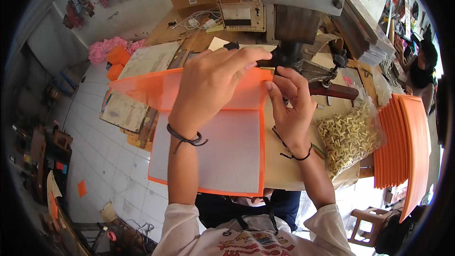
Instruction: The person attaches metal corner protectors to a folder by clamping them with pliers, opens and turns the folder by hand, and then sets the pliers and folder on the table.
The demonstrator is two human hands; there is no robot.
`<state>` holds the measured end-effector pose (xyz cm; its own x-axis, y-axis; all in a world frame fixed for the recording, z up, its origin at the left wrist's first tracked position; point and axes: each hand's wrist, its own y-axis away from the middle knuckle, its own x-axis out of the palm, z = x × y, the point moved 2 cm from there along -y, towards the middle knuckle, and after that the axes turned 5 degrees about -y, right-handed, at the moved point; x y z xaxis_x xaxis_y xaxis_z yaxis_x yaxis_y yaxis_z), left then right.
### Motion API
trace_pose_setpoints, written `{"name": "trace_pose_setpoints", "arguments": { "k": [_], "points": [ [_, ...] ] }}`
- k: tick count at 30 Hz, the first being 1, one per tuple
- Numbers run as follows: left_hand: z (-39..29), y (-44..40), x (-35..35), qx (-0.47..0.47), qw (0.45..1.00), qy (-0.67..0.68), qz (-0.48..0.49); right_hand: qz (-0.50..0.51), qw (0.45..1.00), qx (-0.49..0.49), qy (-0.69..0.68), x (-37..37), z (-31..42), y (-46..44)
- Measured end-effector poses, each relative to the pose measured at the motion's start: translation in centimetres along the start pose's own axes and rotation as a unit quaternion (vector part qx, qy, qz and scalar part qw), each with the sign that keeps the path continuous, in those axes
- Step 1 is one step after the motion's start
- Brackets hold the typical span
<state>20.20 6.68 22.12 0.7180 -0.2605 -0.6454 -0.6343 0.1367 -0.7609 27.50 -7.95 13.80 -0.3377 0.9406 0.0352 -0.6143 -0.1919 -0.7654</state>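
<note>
An orange-edged folder with a pale grey panel (227, 149) lies open over the front of the bench, its orange flap (151, 87) raised toward the machine. My left hand (211, 78) is over the flap, index finger stretched toward the machine's dark head (289, 56); its other fingers are partly hidden. My right hand (294, 102) pinches the folder's upper right corner between thumb and fingers, just below the machine head. A clear bag of small brass-coloured pieces (350, 137) lies to the right of my right wrist.
A stack of orange folders (400, 147) stands at the right, with a plastic stool (369, 225) below. Behind the bench are a control box (239, 4) and a cardboard box (193, 0). Pink material (106, 52) lies at the left. Another person (424, 66) is at the far right.
</note>
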Motion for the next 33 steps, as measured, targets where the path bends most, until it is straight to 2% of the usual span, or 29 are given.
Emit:
{"name": "trace_pose_setpoints", "arguments": {
  "k": [3,6,9,12,15,18,19,21,23,27,33],
  "points": [
    [0.1,-0.2,-0.8,-0.001,0.998,0.006,0.061,-0.004,0.999,-0.030,0.022,0.2,-0.3,-0.2],
    [0.6,-0.6,-0.6,0.047,0.997,0.065,0.024,-0.021,0.999,-0.030,0.039,0.4,-0.1,-0.4],
    [1.9,-1.1,-0.6,0.007,0.995,0.082,0.059,-0.012,0.998,-0.022,0.056,0.3,0.4,-1.1],
    [3.1,-1.7,0.2,-0.036,0.988,0.138,0.054,0.023,0.993,-0.041,0.107,0.2,1.3,-2.1],
    [3.6,-2.4,0.7,-0.024,0.993,0.108,0.048,0.004,0.989,-0.048,0.142,-0.1,2.3,-3.2],
    [3.9,-3.0,1.5,-0.023,0.990,0.131,0.045,-0.004,0.928,-0.218,0.301,-1.3,2.4,-5.5],
    [4.1,-3.0,1.8,-0.011,0.992,0.124,0.032,-0.025,0.953,-0.153,0.262,-1.4,2.2,-5.6],
    [4.6,-2.9,2.6,0.013,0.994,0.107,0.006,-0.014,0.961,-0.106,0.254,-1.5,2.3,-5.6],
    [4.7,-2.8,2.4,0.007,0.994,0.102,0.036,-0.006,0.972,-0.056,0.227,-1.2,1.8,-5.1],
    [3.2,-2.8,1.2,-0.047,0.986,0.106,0.117,-0.003,0.986,-0.026,0.166,-0.8,0.9,-4.0],
    [3.0,-2.6,1.7,-0.009,0.994,0.079,0.073,-0.021,0.995,0.040,0.089,-0.9,-0.2,-3.4]
  ]
}}
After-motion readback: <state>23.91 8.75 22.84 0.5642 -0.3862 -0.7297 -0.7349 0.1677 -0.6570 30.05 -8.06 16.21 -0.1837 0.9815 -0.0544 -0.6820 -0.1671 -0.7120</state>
